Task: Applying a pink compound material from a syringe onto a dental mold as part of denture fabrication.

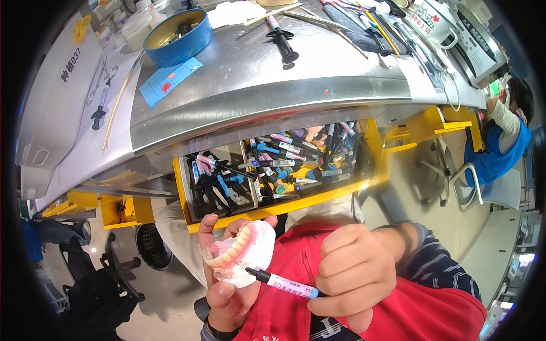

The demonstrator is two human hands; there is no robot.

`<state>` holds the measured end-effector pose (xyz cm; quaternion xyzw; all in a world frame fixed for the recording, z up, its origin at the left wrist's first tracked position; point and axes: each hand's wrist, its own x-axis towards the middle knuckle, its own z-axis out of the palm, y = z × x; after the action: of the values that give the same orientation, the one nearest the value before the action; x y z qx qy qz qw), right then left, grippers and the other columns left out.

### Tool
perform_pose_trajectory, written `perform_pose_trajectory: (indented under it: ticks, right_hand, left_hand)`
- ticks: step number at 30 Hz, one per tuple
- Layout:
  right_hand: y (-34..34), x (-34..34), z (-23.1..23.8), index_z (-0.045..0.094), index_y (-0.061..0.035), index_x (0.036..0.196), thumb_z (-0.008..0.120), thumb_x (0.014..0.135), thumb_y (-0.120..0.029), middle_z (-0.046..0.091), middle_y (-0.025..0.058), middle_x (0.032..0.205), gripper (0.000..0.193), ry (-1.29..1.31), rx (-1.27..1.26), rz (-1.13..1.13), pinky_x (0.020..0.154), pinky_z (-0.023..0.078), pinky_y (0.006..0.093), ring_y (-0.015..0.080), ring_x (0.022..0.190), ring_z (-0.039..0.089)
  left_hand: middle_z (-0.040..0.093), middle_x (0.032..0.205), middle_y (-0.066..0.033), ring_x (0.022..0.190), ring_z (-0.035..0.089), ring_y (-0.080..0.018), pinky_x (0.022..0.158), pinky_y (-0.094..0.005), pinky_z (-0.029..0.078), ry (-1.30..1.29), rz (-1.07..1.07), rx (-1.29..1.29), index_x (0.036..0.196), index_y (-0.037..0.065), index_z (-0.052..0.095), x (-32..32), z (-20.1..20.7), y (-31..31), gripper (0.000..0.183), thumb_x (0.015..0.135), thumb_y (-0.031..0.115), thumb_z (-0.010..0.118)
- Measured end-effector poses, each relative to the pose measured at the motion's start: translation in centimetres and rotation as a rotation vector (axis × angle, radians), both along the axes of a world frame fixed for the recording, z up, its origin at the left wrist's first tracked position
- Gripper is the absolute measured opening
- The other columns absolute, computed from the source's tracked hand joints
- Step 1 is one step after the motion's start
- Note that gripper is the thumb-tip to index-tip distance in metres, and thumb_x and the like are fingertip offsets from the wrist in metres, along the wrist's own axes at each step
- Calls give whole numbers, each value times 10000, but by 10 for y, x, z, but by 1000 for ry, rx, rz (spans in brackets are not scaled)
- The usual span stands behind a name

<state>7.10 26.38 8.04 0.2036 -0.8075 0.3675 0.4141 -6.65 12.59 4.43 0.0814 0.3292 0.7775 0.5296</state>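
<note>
The scene is viewed from a head-worn fisheye camera, aimed steeply downward. The hands are seen close up at the lower edge. The curved steel workbench (273, 85) is seen beyond.

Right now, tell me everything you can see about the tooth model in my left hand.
The tooth model is a white plaster-like cast with a pink gum part and one curved row of pale teeth. It is tilted, teeth facing up and toward the camera. The left hand cradles it from below, thumb at its lower edge and fingers behind it. The dark tip of a syringe, held in the right hand, rests at its lower right edge. It sits just in front of an open yellow drawer.
</note>
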Motion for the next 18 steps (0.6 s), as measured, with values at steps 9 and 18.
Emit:
perform_pose_trajectory:
  ticks: [9, 18]
  right_hand:
    - [-2, 0, -1, 642, 9, 750, 366, 1027, -379, 504, 53, 612, 550, 19, 3, -13, 414, 293, 250, 118, 452, 429]
    - [-4, 1, -2, 639, 11, 746, 362, 1028, -382, 505, 56, 614, 557, 25, 14, -32, 416, 294, 250, 119, 456, 427]
  left_hand:
    - [538, 1207, -145, 1220, 473, -408, 1125, -523, 278, 23, 5, -2, 1380, 147, 268, 1, 1, 1, 949, 611, 311, 800]
    - [531, 1208, -147, 1224, 468, -410, 1125, -516, 280, 4, -12, 4, 1380, 155, 260, 0, 1, 0, 953, 615, 309, 807]
